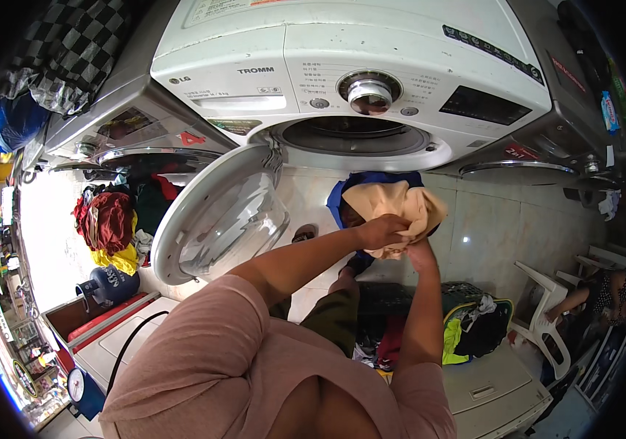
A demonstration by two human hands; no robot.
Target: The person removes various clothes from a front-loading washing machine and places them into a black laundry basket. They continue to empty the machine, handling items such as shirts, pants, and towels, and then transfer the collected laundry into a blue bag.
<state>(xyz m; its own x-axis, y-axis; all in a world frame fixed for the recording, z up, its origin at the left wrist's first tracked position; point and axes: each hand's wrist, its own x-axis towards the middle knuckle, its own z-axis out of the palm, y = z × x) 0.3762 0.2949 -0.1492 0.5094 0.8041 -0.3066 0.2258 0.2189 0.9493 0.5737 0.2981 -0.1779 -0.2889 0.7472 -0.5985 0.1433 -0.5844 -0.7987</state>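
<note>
A beige cloth is bunched between my two hands. My left hand grips its near edge, and my right hand holds the cloth from below at the right; some of the fingers are hidden in its folds. Under and behind the cloth shows a blue fabric or bag, whose contents are mostly covered. Beyond it stands a white LG Tromm front-load washing machine. Its round glass door is swung out to the left, and the drum opening is dark inside.
Grey washers flank the white one. Piled clothes and a blue water jug lie left. Behind my right arm is a laundry basket with clothes. A person sits at the far right near a white plastic chair. A slipper rests on the tiles.
</note>
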